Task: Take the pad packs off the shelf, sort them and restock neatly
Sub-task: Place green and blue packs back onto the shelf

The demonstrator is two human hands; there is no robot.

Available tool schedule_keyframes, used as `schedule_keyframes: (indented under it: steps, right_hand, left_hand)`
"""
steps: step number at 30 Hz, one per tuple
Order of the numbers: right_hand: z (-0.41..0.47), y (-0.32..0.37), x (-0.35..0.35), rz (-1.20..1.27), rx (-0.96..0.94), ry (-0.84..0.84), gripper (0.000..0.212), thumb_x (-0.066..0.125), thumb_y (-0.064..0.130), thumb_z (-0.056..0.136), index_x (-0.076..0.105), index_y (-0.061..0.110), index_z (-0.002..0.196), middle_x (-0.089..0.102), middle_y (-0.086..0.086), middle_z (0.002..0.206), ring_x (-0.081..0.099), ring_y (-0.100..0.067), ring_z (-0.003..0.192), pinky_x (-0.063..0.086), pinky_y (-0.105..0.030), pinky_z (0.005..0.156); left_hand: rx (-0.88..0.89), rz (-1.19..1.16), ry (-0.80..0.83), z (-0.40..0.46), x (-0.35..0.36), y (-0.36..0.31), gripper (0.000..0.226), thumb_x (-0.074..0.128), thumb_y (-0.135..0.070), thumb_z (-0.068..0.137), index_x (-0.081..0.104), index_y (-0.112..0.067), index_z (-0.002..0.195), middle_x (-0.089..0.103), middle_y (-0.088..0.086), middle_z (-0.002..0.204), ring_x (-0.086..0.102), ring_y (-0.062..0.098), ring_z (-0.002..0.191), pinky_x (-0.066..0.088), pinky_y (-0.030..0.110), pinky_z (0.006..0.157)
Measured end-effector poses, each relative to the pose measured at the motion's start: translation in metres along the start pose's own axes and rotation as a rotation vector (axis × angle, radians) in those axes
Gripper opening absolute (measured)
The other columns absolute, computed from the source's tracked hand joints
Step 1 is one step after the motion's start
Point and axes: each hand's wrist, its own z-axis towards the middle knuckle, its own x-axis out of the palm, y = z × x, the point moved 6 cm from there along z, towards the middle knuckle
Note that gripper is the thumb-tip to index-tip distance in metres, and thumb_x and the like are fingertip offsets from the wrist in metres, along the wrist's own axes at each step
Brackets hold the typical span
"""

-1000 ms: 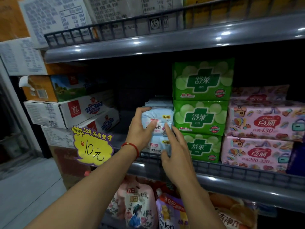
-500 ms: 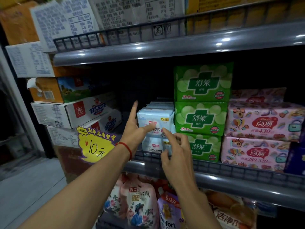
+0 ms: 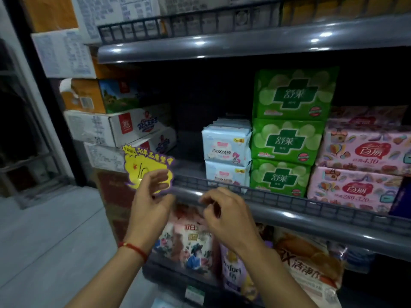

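Note:
Two pale blue pad packs [image 3: 226,143] are stacked on the middle shelf [image 3: 289,204]. To their right stands a stack of three green pad packs [image 3: 287,141], then pink pad packs [image 3: 364,152] in two layers. My left hand [image 3: 151,196] hovers in front of the shelf's left end, fingers loosely curled and holding nothing, overlapping a yellow price tag [image 3: 142,161]. In front of the shelf rail, below the blue packs, my right hand [image 3: 224,210] is also loosely curled and holds nothing. Neither hand touches a pack.
Cardboard boxes [image 3: 115,127] are piled left of the shelf. The shelf space left of the blue packs is dark. Soft pouches [image 3: 189,241] and bags fill the lower shelf. A dark blue item [image 3: 401,198] sits at the far right. Another shelf [image 3: 222,43] hangs overhead.
Both hands have let go of the blue packs and drawn back and down in front of the shelf rail. The blue packs stay stacked beside the green ones.

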Motion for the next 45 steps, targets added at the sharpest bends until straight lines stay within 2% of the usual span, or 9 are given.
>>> schedule_keyframes:
  steps: [3, 8, 13, 19, 23, 27, 33, 39, 45]
  right_hand:
    - [-0.024, 0.010, 0.054, -0.028, 0.035, 0.329, 0.026, 0.053, 0.025, 0.086, 0.074, 0.028, 0.101, 0.071, 0.010, 0.098, 0.065, -0.013, 0.089, 0.055, -0.036, 0.082]
    - [-0.082, 0.041, 0.154, -0.143, 0.012, 0.913, 0.028, 0.058, 0.026, 0.090, 0.072, 0.026, 0.114, 0.073, 0.001, 0.111, 0.067, -0.021, 0.101, 0.054, -0.036, 0.091]
    - [-0.113, 0.059, 0.241, -0.278, 0.038, 1.344, 0.021, 0.061, 0.024, 0.097, 0.071, 0.018, 0.114, 0.074, -0.003, 0.109, 0.070, -0.023, 0.095, 0.059, -0.038, 0.086]
    - [-0.158, 0.037, 0.331, -0.299, 0.304, 1.322, 0.024, 0.059, 0.018, 0.096, 0.071, 0.005, 0.112, 0.072, -0.018, 0.104, 0.071, -0.037, 0.094, 0.059, -0.044, 0.073]
    - [-0.246, 0.002, 0.377, -0.351, 0.524, 1.285, 0.035, 0.062, 0.026, 0.095, 0.062, 0.011, 0.126, 0.062, -0.013, 0.130, 0.063, -0.033, 0.117, 0.054, -0.038, 0.096]
    - [-0.310, -0.033, 0.390, -0.347, 0.744, 1.261, 0.028, 0.063, 0.023, 0.094, 0.059, 0.010, 0.118, 0.063, -0.014, 0.124, 0.063, -0.033, 0.117, 0.054, -0.037, 0.097]
    - [-0.333, -0.062, 0.399, -0.277, 0.844, 1.180, 0.047, 0.072, 0.023, 0.088, 0.051, 0.011, 0.128, 0.061, -0.017, 0.126, 0.062, -0.035, 0.116, 0.055, -0.043, 0.097]
    - [-0.345, -0.055, 0.425, -0.357, 0.836, 1.144, 0.076, 0.086, 0.039, 0.079, 0.046, 0.006, 0.135, 0.049, -0.021, 0.136, 0.052, -0.037, 0.125, 0.049, -0.044, 0.104]
    - [-0.356, -0.057, 0.428, -0.313, 0.846, 1.175, 0.060, 0.085, 0.037, 0.081, 0.063, 0.003, 0.126, 0.055, -0.020, 0.130, 0.059, -0.034, 0.119, 0.052, -0.036, 0.099]
  left_hand:
    - [-0.204, 0.030, -0.047, -0.052, -0.051, 0.051, 0.045, 0.058, 0.021, 0.083, 0.064, -0.017, 0.107, 0.070, 0.004, 0.107, 0.067, 0.018, 0.097, 0.056, 0.018, 0.079]
    - [-0.642, 0.200, -0.070, -0.165, -0.152, 0.153, 0.033, 0.062, 0.007, 0.086, 0.065, -0.021, 0.104, 0.068, 0.005, 0.112, 0.066, 0.023, 0.094, 0.056, 0.044, 0.088]
    - [-0.963, 0.354, -0.041, -0.275, -0.219, 0.224, 0.028, 0.069, -0.003, 0.086, 0.065, -0.020, 0.107, 0.065, 0.005, 0.112, 0.063, 0.024, 0.102, 0.051, 0.034, 0.091]
    - [-1.258, 0.360, 0.052, -0.377, -0.221, 0.296, 0.037, 0.073, -0.011, 0.086, 0.056, -0.015, 0.118, 0.063, 0.015, 0.115, 0.060, 0.023, 0.087, 0.050, 0.029, 0.075]
    - [-1.390, 0.311, 0.049, -0.414, -0.203, 0.329, 0.072, 0.080, -0.016, 0.082, 0.041, -0.013, 0.142, 0.062, 0.019, 0.122, 0.058, 0.026, 0.094, 0.052, 0.032, 0.085]
    - [-1.468, 0.262, -0.003, -0.436, -0.191, 0.357, 0.102, 0.090, -0.019, 0.072, 0.028, -0.021, 0.152, 0.055, 0.019, 0.133, 0.061, 0.035, 0.115, 0.055, 0.040, 0.092]
    - [-1.678, 0.075, -0.119, -0.496, -0.165, 0.423, 0.100, 0.093, -0.047, 0.038, 0.054, -0.012, 0.123, 0.071, 0.008, 0.111, 0.071, 0.027, 0.095, 0.061, 0.047, 0.086]
    - [-1.658, 0.015, -0.252, -0.491, -0.157, 0.418, 0.064, 0.090, -0.022, 0.067, 0.059, -0.009, 0.122, 0.073, 0.009, 0.112, 0.071, 0.021, 0.091, 0.061, 0.037, 0.081]
    - [-1.632, -0.081, -0.401, -0.486, -0.179, 0.390, 0.060, 0.085, -0.006, 0.078, 0.047, -0.010, 0.125, 0.068, 0.013, 0.117, 0.069, 0.024, 0.096, 0.062, 0.039, 0.072]
